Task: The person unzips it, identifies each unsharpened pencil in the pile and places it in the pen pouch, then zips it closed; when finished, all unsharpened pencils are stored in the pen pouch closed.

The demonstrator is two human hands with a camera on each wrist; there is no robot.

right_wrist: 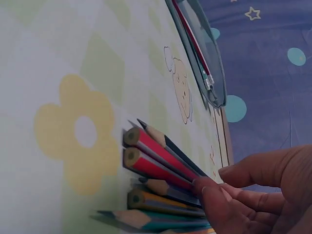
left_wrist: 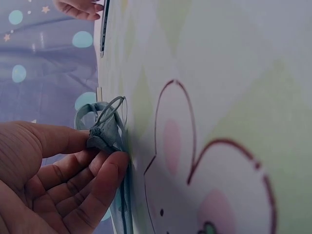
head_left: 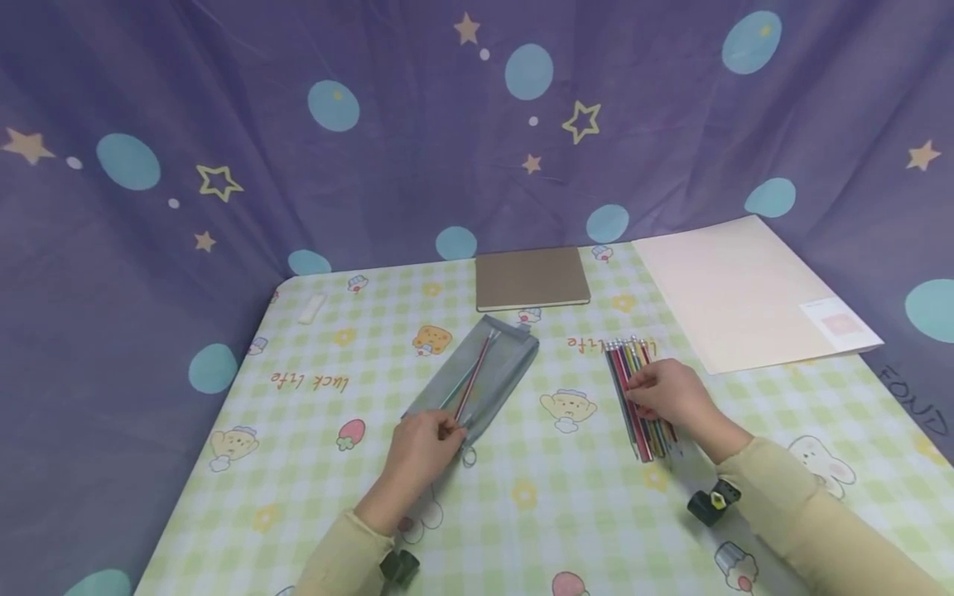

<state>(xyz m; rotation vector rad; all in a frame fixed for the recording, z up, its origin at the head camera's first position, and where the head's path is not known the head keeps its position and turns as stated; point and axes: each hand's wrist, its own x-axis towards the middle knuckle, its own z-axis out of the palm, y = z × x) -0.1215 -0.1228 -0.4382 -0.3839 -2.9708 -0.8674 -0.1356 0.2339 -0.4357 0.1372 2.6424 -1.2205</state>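
Note:
In the head view my left hand (head_left: 426, 443) pinches the near end of a translucent grey-blue pencil pouch (head_left: 503, 352). The left wrist view shows that the gripped end has a cord loop (left_wrist: 111, 111) on it. Two pencils, a red one (head_left: 471, 389) and a green one (head_left: 456, 389), lie along the pouch. To the right, my right hand (head_left: 674, 397) is over a bunch of several pencils (head_left: 622, 397) lying side by side. Its fingertips are at a red pencil (right_wrist: 165, 158) in the bunch. Some pencils are sharpened; others have flat, uncut ends.
Behind the pouch lies a brown notebook (head_left: 532, 280). A large cream folder (head_left: 738, 290) with a label covers the back right of the table. A small white block (head_left: 312, 309) rests at the back left. Purple curtains (head_left: 417, 165) surround the checked tablecloth (head_left: 507, 530).

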